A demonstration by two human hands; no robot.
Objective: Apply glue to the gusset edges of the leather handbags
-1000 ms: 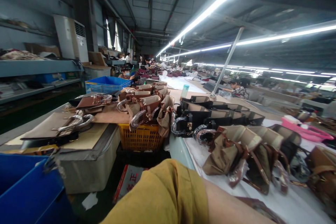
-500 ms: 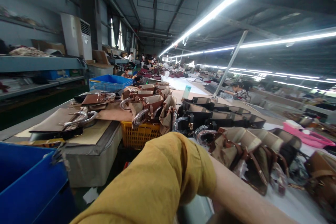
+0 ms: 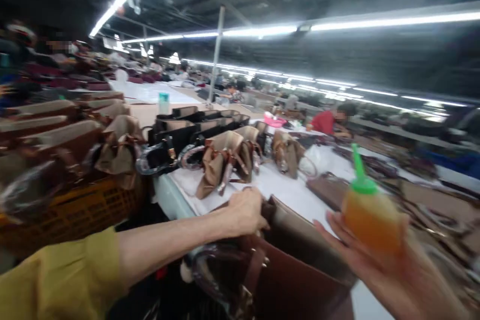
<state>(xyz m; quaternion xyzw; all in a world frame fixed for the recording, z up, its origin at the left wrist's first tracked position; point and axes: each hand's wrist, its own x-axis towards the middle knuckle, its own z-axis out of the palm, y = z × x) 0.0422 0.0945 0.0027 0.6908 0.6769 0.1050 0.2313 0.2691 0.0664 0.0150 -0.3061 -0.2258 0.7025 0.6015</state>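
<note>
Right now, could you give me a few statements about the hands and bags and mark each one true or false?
1. The right hand holds a bottle with a green nozzle. True.
2. The left hand rests on the rim of a brown bag. True.
3. The bottle's liquid is blue. False: it is orange.
4. The black bags lie in the yellow basket. False: they stand on the white table.

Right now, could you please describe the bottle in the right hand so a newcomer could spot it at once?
Start at the long white worktable lined with handbags. At its near end the left hand grasps a brown handbag; just right of it, the right hand holds the bottle. It is the only orange squeeze bottle with a green pointed nozzle.
</note>
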